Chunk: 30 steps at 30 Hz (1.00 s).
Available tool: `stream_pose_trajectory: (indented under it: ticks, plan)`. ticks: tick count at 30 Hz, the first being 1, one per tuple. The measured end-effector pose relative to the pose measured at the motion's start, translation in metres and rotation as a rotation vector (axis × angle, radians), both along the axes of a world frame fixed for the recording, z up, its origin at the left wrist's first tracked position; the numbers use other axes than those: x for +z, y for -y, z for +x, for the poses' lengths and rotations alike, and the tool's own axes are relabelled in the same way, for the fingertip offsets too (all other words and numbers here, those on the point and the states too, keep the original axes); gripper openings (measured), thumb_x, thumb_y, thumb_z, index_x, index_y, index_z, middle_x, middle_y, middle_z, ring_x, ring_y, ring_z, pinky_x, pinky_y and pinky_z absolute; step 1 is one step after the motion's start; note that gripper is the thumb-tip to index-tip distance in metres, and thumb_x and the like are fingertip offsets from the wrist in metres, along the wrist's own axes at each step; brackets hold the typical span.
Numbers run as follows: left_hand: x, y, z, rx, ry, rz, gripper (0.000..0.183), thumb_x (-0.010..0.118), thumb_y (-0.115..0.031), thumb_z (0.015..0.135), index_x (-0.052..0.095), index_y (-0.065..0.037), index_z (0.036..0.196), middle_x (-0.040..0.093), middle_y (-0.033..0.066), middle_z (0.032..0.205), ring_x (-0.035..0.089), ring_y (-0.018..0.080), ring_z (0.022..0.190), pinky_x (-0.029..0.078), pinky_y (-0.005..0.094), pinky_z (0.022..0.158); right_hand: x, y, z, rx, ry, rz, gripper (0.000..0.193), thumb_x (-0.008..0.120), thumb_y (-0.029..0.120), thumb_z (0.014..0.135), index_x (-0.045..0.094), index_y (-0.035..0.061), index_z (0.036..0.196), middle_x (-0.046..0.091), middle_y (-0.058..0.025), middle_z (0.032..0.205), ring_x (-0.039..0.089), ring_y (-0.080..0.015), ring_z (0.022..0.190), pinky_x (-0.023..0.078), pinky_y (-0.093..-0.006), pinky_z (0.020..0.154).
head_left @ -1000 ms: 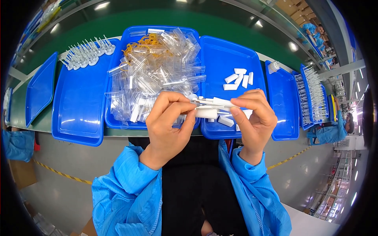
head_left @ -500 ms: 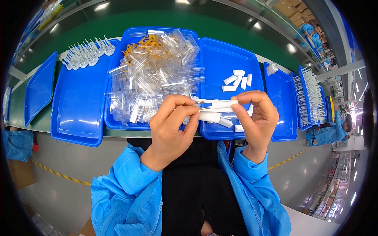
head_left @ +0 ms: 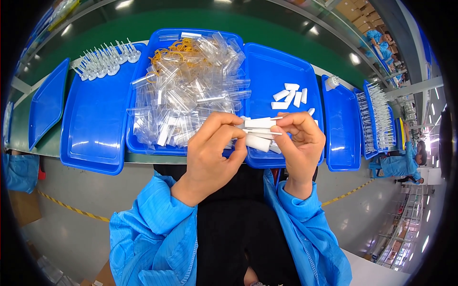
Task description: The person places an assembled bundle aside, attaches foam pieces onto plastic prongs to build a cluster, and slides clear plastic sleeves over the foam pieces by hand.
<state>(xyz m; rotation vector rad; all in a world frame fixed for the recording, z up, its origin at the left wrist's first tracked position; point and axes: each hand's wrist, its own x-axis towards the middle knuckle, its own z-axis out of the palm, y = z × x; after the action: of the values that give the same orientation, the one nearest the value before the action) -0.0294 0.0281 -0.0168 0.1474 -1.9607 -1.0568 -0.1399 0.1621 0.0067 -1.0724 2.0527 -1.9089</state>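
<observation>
My left hand [head_left: 214,155] and my right hand [head_left: 303,148] meet over the front of a blue tray [head_left: 267,59]. Between their fingertips is a white block-like piece [head_left: 259,122] with thin white rods [head_left: 277,118] showing at its right end. My left thumb and forefinger pinch its left end; my right thumb and forefinger close on the rod end. Whether the rods and block are one part I cannot tell. Just below the grip lie more white blocks [head_left: 257,143], partly covered by my fingers. Several loose white blocks [head_left: 297,99] rest farther back.
Left of centre, a blue tray [head_left: 131,128] is heaped with clear plastic sleeves [head_left: 183,102] and yellow rubber bands [head_left: 183,46]. Another blue tray [head_left: 93,138] carries clear stemmed parts [head_left: 102,66] standing upright. At right are blue trays [head_left: 343,138] and rows of stemmed parts [head_left: 380,114].
My right hand has shifted slightly left, closer to my left hand. The white piece between them has turned so its broader side shows. The trays look the same.
</observation>
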Motion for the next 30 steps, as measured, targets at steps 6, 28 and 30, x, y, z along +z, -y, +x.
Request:
stream_pose_trajectory:
  ticks: [6, 28, 30]
  plan:
    - [-0.004, 0.001, 0.001, -0.007, 0.016, 0.002, 0.015, 0.07, 0.008, 0.073, 0.062, 0.001, 0.083, 0.064, 0.0135, 0.098, 0.067, 0.0267, 0.08, 0.054, 0.0311, 0.066, -0.008, -0.004, -0.016, 0.072, 0.283, -0.106, 0.013, 0.067, -0.007, 0.08, 0.063, -0.0021, 0.091, 0.069, -0.0084, 0.088, 0.067, -0.0126, 0.082, 0.046, -0.0308, 0.094]
    - [0.003, -0.006, 0.008, -0.167, 0.058, 0.266, 0.036, 0.074, 0.009, 0.074, 0.064, 0.003, 0.108, 0.059, 0.0145, 0.109, 0.067, 0.0204, 0.09, 0.061, 0.03, 0.075, -0.006, -0.003, 0.002, 0.121, -0.194, -0.002, 0.035, 0.076, 0.003, 0.073, 0.064, 0.0056, 0.106, 0.071, -0.0111, 0.098, 0.067, -0.0239, 0.099, 0.03, -0.0558, 0.109]
    - [0.001, -0.004, 0.008, -0.203, 0.008, 0.244, 0.041, 0.075, 0.009, 0.073, 0.064, 0.001, 0.112, 0.059, 0.0135, 0.108, 0.065, 0.0178, 0.087, 0.06, 0.0274, 0.075, -0.006, -0.004, 0.001, 0.139, -0.168, -0.023, 0.033, 0.076, 0.004, 0.075, 0.065, 0.0051, 0.105, 0.071, -0.0112, 0.098, 0.067, -0.0234, 0.098, 0.031, -0.0548, 0.109]
